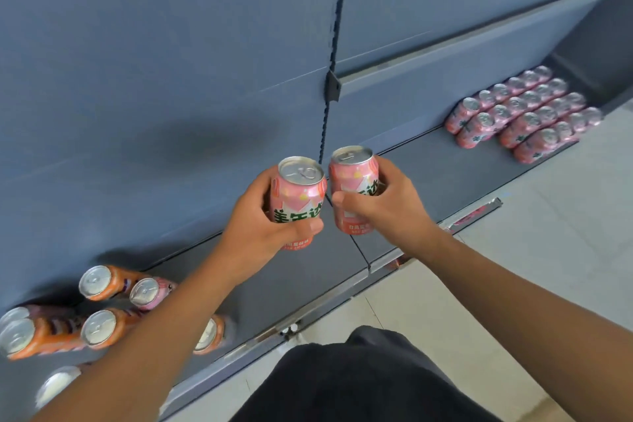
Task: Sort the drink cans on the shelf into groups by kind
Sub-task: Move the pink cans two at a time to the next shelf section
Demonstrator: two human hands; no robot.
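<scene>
Shelving back panel (154, 62), blue-grey, fills the upper and left part of the view, with a vertical slotted upright dividing it into two bays. Below it runs the dark shelf (428, 181), bounded at the front by a metal edge rail (308, 315). Pale tiled floor (565, 233) lies to the right of the rail, and dark trousers (359, 380) occupy the lower centre.

At the far right of the shelf, a block of pink cans (524, 113) stands upright in close rows, cans touching.

At the lower left of the shelf, a mixed cluster stands upright: several orange cans (102, 283) with one pink can (149, 293) among them. One further can at the bottom left edge is blurred; its kind cannot be determined.

Both hands are raised above the middle of the shelf, well apart from both groups. The left hand (260, 219) has fingers and thumb wrapped round one pink can (298, 195). The right hand (387, 205) grips a second pink can (354, 178) in the same manner. Both held cans are upright, tops facing the camera, side by side and almost touching.
</scene>
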